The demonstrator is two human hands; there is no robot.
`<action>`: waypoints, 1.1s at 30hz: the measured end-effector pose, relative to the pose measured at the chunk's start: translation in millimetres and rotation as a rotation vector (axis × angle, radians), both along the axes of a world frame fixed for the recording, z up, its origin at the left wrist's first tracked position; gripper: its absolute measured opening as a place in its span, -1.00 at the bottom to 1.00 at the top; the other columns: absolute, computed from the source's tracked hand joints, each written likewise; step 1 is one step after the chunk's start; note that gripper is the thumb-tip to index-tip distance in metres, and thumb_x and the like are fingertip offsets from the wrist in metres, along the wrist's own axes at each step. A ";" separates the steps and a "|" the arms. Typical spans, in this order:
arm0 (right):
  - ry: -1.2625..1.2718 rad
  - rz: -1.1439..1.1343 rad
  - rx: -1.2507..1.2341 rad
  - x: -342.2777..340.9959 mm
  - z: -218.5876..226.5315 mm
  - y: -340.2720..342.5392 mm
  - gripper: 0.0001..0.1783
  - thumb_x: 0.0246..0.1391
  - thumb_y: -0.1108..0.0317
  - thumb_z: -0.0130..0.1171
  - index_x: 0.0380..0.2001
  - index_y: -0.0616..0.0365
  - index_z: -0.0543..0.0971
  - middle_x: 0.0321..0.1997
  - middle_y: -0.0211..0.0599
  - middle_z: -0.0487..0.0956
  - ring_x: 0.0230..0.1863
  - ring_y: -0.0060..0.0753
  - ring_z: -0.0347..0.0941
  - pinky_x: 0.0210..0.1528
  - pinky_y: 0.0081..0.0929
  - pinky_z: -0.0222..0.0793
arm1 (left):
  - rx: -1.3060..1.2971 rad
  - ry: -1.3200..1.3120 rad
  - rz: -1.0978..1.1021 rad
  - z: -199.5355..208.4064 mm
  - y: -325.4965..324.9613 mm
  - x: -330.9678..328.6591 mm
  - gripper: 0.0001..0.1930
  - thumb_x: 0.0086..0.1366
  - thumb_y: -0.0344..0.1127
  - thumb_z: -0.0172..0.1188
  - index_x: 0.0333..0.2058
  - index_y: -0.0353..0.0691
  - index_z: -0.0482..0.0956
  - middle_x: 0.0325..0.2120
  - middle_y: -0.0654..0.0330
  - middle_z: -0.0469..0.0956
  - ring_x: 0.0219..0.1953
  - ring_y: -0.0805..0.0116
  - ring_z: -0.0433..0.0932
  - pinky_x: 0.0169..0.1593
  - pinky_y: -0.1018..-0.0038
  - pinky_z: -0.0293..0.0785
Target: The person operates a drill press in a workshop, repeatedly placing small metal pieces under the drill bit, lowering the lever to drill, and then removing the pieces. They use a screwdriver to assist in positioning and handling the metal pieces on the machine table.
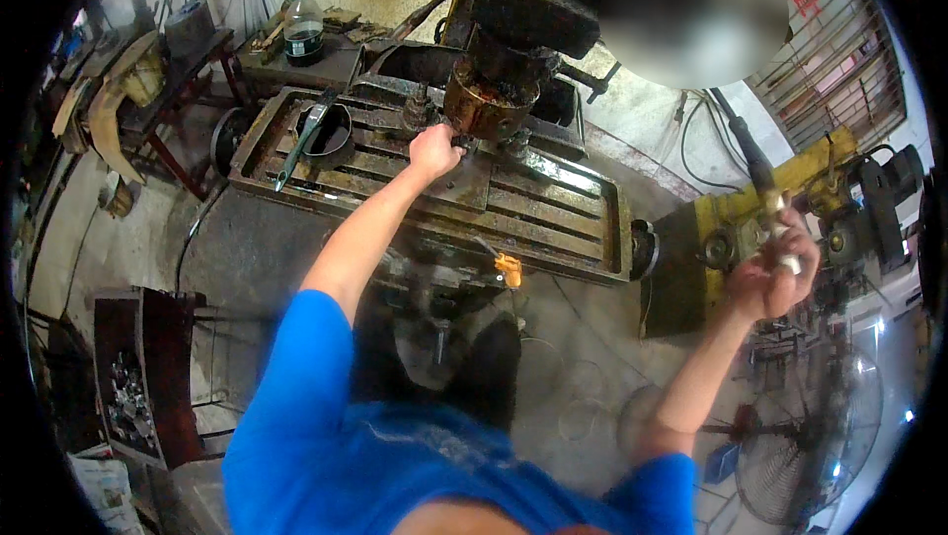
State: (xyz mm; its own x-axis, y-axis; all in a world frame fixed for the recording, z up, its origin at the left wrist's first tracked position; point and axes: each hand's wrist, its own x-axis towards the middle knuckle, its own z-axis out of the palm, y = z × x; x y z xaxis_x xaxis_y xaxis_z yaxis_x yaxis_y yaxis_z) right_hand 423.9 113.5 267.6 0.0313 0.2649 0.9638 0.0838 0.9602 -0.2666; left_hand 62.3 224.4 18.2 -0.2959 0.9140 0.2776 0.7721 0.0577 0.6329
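My left hand is closed at the slotted machine table, right beside a rusty, oily cylindrical part under the machine head. What its fingers hold is hidden. Out to the right, my raised right hand has its fingers curled around the pale lower end of a dark rod; the rod slants up toward the blurred patch. A dark round pan sits on the table's left side, with a green-handled brush lying across it.
An orange-yellow object is at the table's front edge. A yellow machine stands at right, a standing fan at lower right. A plastic bottle is on the back-left bench. A dark box with metal pieces stands at lower left.
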 end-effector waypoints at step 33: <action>0.172 0.047 0.004 -10.5 -32.2 -4.2 -0.79 -0.22 0.32 0.08 -0.56 0.21 0.33 -0.56 -0.33 0.28 -0.24 -0.11 0.35 0.15 0.14 -0.01 | -0.055 0.039 0.008 3.4 0.4 2.9 -0.65 -0.13 -0.13 0.33 -0.55 -0.32 0.51 -0.52 -0.06 0.52 -0.38 0.01 0.52 -0.33 0.22 0.42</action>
State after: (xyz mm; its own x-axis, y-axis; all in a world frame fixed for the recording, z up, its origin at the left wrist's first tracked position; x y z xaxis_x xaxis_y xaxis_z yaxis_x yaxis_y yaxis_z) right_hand 413.4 109.3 235.5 0.1830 0.2658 0.9465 -0.0078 0.9631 -0.2689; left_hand 65.2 224.8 21.6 -0.2929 0.9261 0.2380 0.7954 0.0978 0.5982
